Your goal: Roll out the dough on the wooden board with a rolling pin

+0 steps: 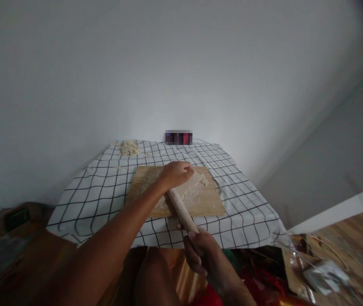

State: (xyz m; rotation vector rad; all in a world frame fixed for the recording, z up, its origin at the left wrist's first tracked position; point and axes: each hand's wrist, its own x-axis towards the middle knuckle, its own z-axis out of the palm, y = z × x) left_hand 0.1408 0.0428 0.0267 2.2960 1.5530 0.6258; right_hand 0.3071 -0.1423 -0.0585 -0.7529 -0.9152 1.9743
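A wooden board (211,203) lies on a small table covered with a black-checked white cloth (98,191). Flattened pale dough (194,188) lies on the board. A floury wooden rolling pin (181,209) runs from the dough toward me. My left hand (177,173) is closed over the pin's far end, on top of the dough. My right hand (200,250) grips the pin's near end, just off the table's front edge.
A heap of pale dough scraps (129,148) sits at the table's far left corner. A small blurred dark object (178,137) stands at the far edge against the white wall. Bags and clutter (321,267) lie on the wooden floor to the right.
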